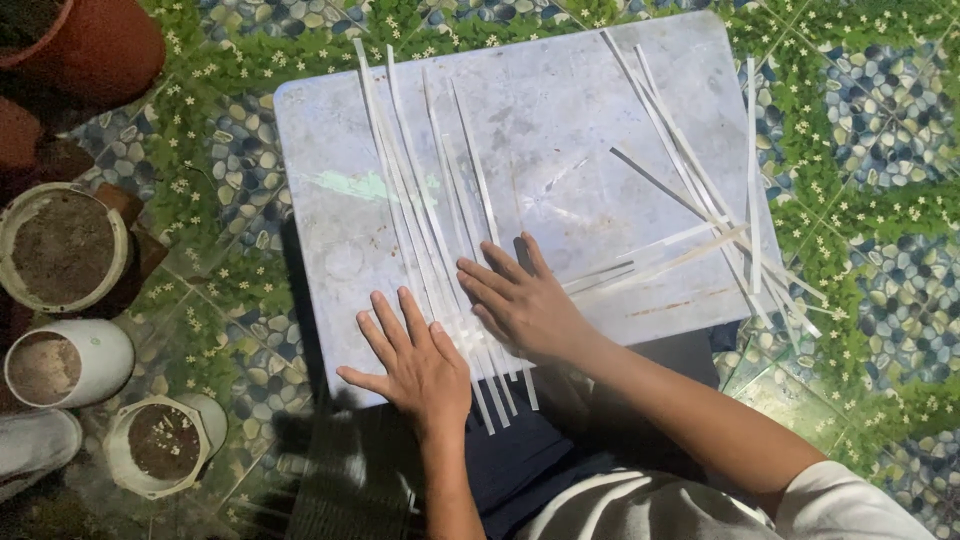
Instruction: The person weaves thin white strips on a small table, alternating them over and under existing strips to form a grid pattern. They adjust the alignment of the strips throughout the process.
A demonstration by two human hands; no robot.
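Note:
A pale grey board (560,140) lies across my lap. Several long white strips (420,190) run side by side down its left half, their near ends hanging past the front edge. My left hand (412,362) rests flat on the board with fingers spread, just left of the strips' near ends. My right hand (520,300) lies palm down on the same strips, fingers pointing left and pressing them. Neither hand grips anything. A loose heap of more white strips (715,225) lies crossed on the board's right side.
The floor (880,120) has a pebble and green leaf pattern. Pots with soil stand at the left: a white one (62,245), another white one (68,362), a third (160,445), and a terracotta pot (90,45) at top left.

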